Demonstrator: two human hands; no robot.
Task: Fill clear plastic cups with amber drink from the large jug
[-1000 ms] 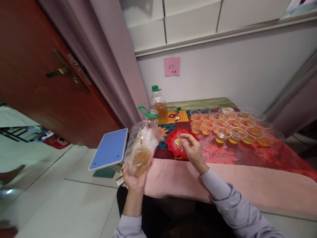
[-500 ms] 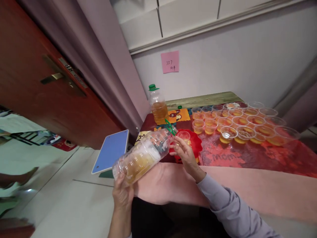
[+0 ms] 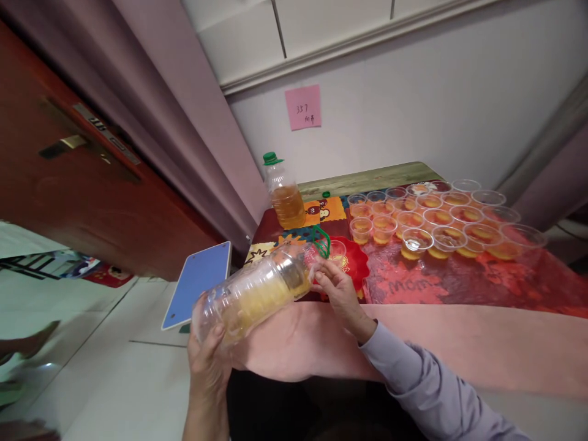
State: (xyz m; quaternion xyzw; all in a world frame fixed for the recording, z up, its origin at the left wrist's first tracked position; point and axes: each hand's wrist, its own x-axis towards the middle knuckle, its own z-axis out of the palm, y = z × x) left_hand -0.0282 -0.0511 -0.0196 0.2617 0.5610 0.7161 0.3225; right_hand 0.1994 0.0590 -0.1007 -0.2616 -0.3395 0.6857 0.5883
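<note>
A large clear plastic bottle (image 3: 257,294) with some yellow liquid lies tilted in front of me, its neck toward the table. My left hand (image 3: 206,355) is wrapped round its base. At the neck, my right hand (image 3: 337,291) has its thumb and fingers closed on the bottle. A green handle ring (image 3: 321,241) hangs loose at the neck, beside a plastic cup (image 3: 339,250) on a red scalloped plate (image 3: 361,266). The neck's mouth is hard to make out against the cup.
Several clear cups (image 3: 417,242) of amber liquid stand in rows at the right. A second bottle (image 3: 287,202) with a green cap stands at the back left, near a loose green cap (image 3: 326,195). A blue-topped stool (image 3: 197,282) is left of the table (image 3: 422,291).
The bottle has tipped nearer to level, and its liquid has spread toward the neck. My right fingers have closed in on the neck. The view has shifted slightly.
</note>
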